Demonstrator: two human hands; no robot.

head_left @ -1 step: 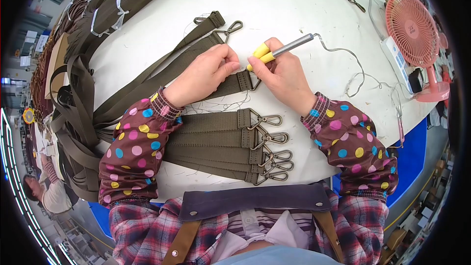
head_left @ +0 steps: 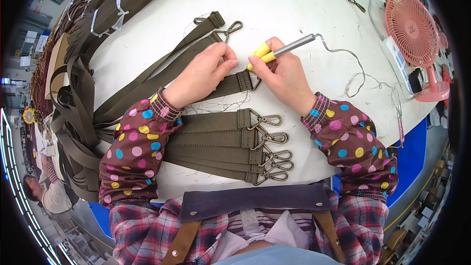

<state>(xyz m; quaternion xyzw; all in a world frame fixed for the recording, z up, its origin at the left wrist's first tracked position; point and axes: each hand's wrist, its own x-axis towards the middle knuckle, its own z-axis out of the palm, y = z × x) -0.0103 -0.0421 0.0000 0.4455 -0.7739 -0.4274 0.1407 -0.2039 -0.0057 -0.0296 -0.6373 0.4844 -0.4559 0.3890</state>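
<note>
My right hand (head_left: 284,76) grips a pen-shaped corded tool (head_left: 296,44) with a grey metal barrel and a yellow grip; yellow wrapping covers one fingertip. The tool's yellow end is by the stitched end of a dark olive webbing strap (head_left: 228,86), which carries a metal ring (head_left: 256,82). Over that strap my left hand (head_left: 203,73) is closed, thumb and fingers pinched together; whatever lies between them is too small to make out. Nearer me, several olive straps (head_left: 208,137) lie fanned, their metal snap hooks (head_left: 274,138) pointing right. Another strap with a hook (head_left: 235,26) rests beyond my left hand.
A pink fan (head_left: 412,29) stands at the right beside a white power strip (head_left: 396,61). The tool's grey cord (head_left: 360,64) curls across the white table (head_left: 314,152). Heaped straps (head_left: 78,113) fill the left side, and loose threads (head_left: 223,103) lie mid-table. A person (head_left: 51,194) sits far left.
</note>
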